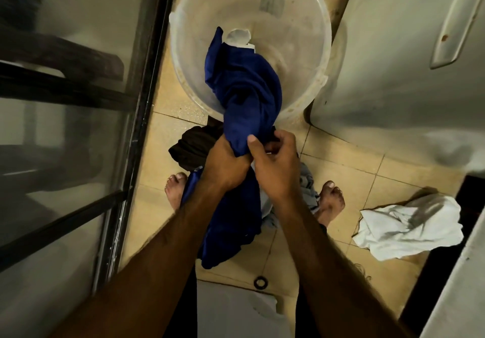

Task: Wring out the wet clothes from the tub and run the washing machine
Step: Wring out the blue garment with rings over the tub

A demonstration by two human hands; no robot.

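Observation:
A wet dark blue garment [244, 88] hangs twisted over the translucent white tub [183, 57] on the tiled floor. My left hand [225, 164] and my right hand [275, 164] are both closed on the garment's near end, side by side, just in front of the tub. Its far end, with a white part showing, dangles inside the tub. More blue cloth [228, 227] hangs below my hands toward my feet. The white machine body [393, 62] stands to the right of the tub.
A dark brown garment [194, 146] and a grey one [307, 188] lie on the floor by my bare feet. A white cloth [409, 227] lies at the right. A glass door with a dark frame [147, 101] runs along the left. A small black ring [260, 282] sits on the tiles.

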